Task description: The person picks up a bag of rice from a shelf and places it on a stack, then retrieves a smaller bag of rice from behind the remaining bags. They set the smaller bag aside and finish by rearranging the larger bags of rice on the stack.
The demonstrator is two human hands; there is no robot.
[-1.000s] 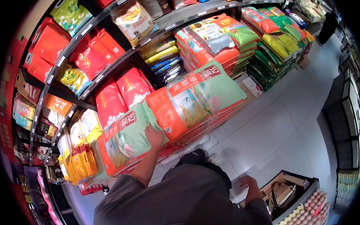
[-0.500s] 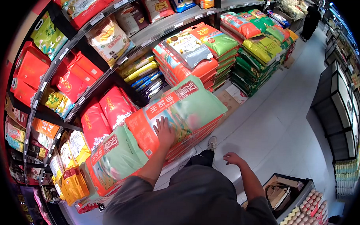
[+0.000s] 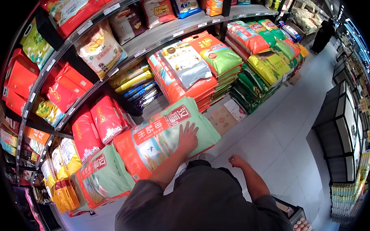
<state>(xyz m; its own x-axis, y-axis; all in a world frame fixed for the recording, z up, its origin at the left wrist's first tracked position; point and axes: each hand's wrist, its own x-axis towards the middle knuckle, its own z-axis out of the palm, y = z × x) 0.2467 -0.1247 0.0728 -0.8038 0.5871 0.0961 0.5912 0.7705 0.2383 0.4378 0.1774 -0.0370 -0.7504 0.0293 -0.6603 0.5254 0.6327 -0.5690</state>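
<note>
My left hand [image 3: 188, 139] lies flat on the green end of a big rice bag [image 3: 151, 149], its fingers spread. The bag is orange and light green with a red label, and it tops a stack of similar bags. A second bag [image 3: 105, 174] of the same kind lies beside it to the left. My right hand [image 3: 237, 161] hangs over the floor at my right side, fingers curled in; nothing shows in it. It touches none of the goods.
Shelves [image 3: 142, 44] of bagged goods run along the left and back. Stacked orange bags [image 3: 182, 74] and green bags [image 3: 255, 83] stand farther along. Eggs [image 3: 303, 229] sit at lower right, and a display case [image 3: 335, 133] lines the right side. A person in dark clothes [image 3: 323, 37] stands far off.
My left hand has moved right across the rice bag, from its orange middle onto its green end. My right hand stays at my side. The view has shifted forward along the aisle.
</note>
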